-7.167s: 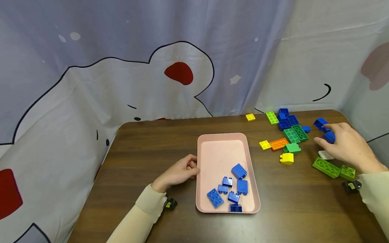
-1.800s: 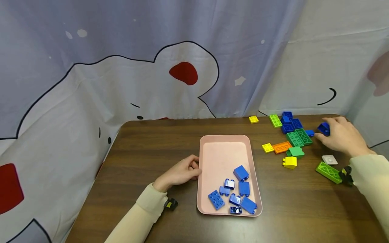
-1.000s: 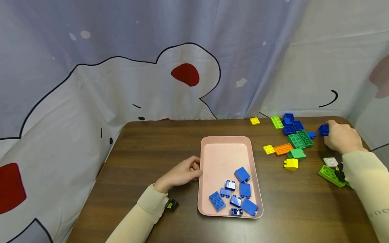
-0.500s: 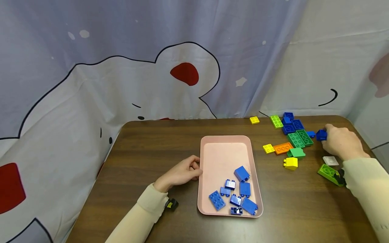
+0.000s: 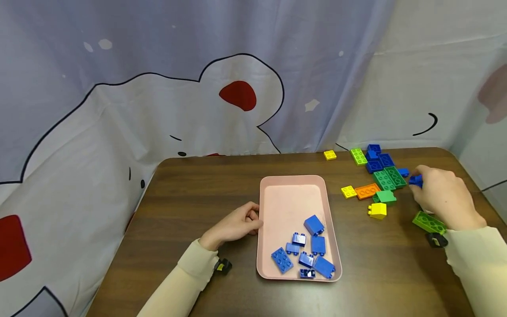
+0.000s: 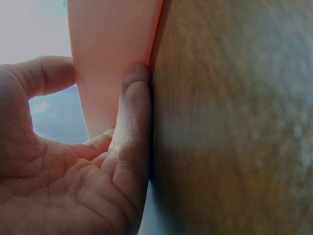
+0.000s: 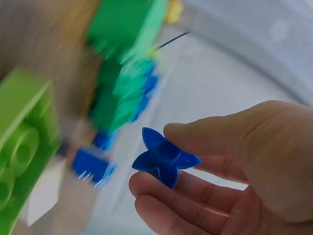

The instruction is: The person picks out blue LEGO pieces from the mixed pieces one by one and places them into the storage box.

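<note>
Along its left rim, a pink tray [image 5: 291,193] is held by my left hand [image 5: 233,224]. The left wrist view shows the thumb on the rim and the other fingers against the outer wall. Several blue bricks [image 5: 318,245] lie in the tray's lower part. At the right, my right hand [image 5: 445,193] pinches a blue flower-shaped piece [image 7: 164,155] between thumb and fingers, clear in the right wrist view. In the head view, blue shows at its fingertips, partly covered by the hand. A separate blue brick [image 7: 93,165] sits beyond the hand in the right wrist view.
Left of my right hand lie dark blue bricks [image 5: 374,166], green bricks [image 5: 383,180], an orange brick [image 5: 367,191] and yellow bricks [image 5: 377,210]. A long lime brick [image 5: 429,222] lies near the right wrist. A patterned curtain [image 5: 222,119] hangs behind the table [image 5: 202,185].
Another blue brick has joined those in the tray. My right hand has shifted slightly toward me since half a second ago, now covering most of the white piece. The left hand stays put.
</note>
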{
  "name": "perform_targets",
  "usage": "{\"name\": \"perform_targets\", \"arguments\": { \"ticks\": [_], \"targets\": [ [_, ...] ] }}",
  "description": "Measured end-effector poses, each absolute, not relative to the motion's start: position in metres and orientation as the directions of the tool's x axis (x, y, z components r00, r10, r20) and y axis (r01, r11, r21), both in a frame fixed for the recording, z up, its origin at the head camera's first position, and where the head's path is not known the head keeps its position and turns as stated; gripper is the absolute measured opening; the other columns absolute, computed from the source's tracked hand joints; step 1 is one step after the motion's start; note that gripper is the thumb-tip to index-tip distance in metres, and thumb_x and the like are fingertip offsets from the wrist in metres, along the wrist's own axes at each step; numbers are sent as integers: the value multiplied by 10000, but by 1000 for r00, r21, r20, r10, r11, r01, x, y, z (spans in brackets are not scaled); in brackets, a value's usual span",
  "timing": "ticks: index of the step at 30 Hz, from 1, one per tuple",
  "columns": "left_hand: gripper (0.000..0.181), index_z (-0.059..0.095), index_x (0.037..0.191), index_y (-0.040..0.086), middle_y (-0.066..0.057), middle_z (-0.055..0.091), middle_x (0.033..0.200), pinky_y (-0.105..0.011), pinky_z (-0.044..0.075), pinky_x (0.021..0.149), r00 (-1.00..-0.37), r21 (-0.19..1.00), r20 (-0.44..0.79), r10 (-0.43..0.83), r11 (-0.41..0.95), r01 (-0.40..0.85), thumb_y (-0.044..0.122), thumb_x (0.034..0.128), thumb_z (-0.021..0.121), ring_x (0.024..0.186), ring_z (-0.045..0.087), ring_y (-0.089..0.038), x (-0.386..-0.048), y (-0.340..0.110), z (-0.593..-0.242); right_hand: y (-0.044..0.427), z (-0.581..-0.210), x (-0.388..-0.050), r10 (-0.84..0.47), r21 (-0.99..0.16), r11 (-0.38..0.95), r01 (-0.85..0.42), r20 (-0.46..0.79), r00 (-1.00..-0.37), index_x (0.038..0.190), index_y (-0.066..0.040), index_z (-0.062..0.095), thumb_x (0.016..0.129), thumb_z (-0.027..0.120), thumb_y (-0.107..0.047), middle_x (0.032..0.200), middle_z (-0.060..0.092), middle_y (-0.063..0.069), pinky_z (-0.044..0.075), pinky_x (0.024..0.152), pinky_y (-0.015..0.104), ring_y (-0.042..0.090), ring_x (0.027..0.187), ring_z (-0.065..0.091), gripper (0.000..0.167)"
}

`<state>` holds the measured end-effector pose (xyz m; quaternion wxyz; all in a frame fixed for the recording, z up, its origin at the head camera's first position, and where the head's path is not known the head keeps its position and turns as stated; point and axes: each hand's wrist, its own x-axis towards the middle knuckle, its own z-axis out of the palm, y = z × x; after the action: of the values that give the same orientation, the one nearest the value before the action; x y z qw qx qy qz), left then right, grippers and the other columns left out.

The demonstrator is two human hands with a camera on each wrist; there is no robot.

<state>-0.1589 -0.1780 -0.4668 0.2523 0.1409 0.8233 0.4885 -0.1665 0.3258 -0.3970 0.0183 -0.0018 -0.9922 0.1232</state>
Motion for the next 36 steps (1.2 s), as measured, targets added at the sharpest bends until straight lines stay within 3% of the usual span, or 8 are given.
{"name": "perform_targets", "arguments": {
  "ticks": [5, 12, 18, 26, 36],
  "targets": [
    [436, 522, 1376, 22, -90, 635, 959, -323, 620, 807, -839, 873, -279, 468, 487, -18, 196, 993, 635, 817, 658, -151, -157, -177, -465, 285, -390, -153, -109, -289, 944, -161, 188, -976, 1158, 50, 680, 892, 756, -121, 1095, 695, 329, 542, 594, 568, 367, 713, 665, 325],
    [446, 517, 1380, 19, -91, 637, 964, -318, 617, 805, -841, 869, -285, 461, 494, -23, 204, 992, 636, 813, 657, -145, -156, -177, -465, 229, -385, -137, -226, -336, 894, -298, 238, -945, 1088, -43, 737, 884, 799, -139, 1054, 753, 197, 557, 591, 411, 266, 757, 690, 234],
    [455, 512, 1381, 14, -87, 640, 965, -321, 617, 806, -838, 871, -283, 467, 490, -21, 206, 987, 636, 821, 659, -146, -157, -177, -465, 194, -390, -125, -309, -353, 841, -411, 311, -899, 1042, -93, 752, 851, 833, -123, 985, 757, 71, 568, 658, 376, 207, 784, 689, 209],
    [440, 521, 1375, 22, -77, 632, 954, -307, 607, 784, -841, 867, -282, 463, 497, -17, 197, 988, 637, 799, 644, -144, -157, -177, -463, 163, -394, -107, -390, -383, 799, -464, 256, -884, 1055, -133, 751, 871, 833, -166, 990, 750, 20, 624, 770, 426, 177, 867, 709, 203],
    [447, 525, 1367, 9, -79, 628, 948, -300, 605, 778, -840, 869, -271, 470, 496, -3, 200, 978, 636, 792, 637, -143, -158, -177, -465, 139, -402, -84, -494, -410, 733, -542, 227, -839, 1049, -196, 751, 854, 854, -203, 990, 730, -79, 599, 726, 254, 33, 781, 646, 221]
  ]
}}
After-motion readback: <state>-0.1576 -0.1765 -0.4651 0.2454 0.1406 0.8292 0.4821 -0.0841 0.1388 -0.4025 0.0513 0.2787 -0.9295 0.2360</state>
